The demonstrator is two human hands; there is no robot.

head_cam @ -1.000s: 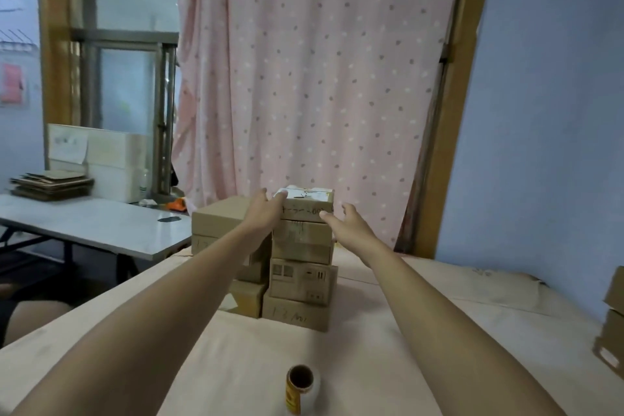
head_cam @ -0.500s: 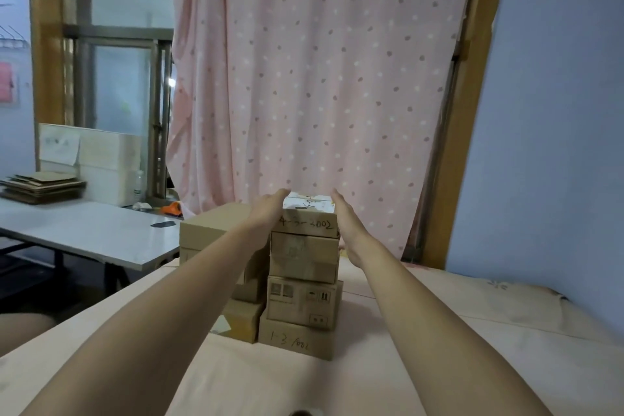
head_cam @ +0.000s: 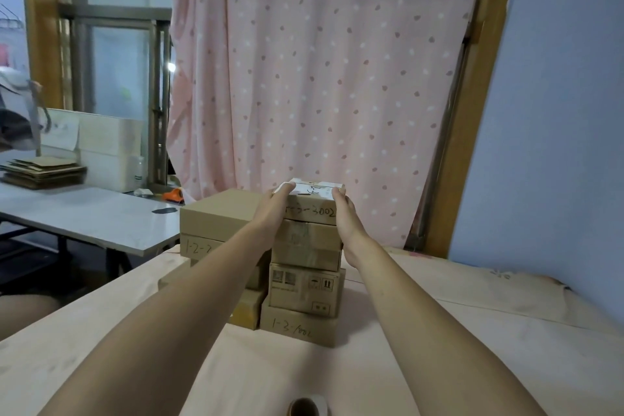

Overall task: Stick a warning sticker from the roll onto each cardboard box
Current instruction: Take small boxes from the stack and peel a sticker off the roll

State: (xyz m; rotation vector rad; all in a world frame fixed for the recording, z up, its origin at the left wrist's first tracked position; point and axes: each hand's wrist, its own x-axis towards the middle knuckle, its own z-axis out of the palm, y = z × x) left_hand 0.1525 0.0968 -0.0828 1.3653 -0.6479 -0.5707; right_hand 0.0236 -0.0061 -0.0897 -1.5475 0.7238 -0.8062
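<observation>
Single head-worn wide-angle view, facing forward and slightly down. Top cardboard box (head_cam: 312, 204) near, centre frame; pink curtain (head_cam: 320, 61) behind; table (head_cam: 506, 365) fills the foreground.

Left arm (head_cam: 162, 324): bare, stretched from the near left toward the far centre, almost straight.
Left hand (head_cam: 271, 209): set against the left side of the top cardboard box (head_cam: 312, 211), fingertips hooked over its top edge.
Right arm (head_cam: 422, 331): bare, reaching from the near right, forearm angled inward.
Right hand (head_cam: 344, 218): set against the box's right side, fingertips curled onto the top edge.
Wrists: roughly level, box between them.
</observation>
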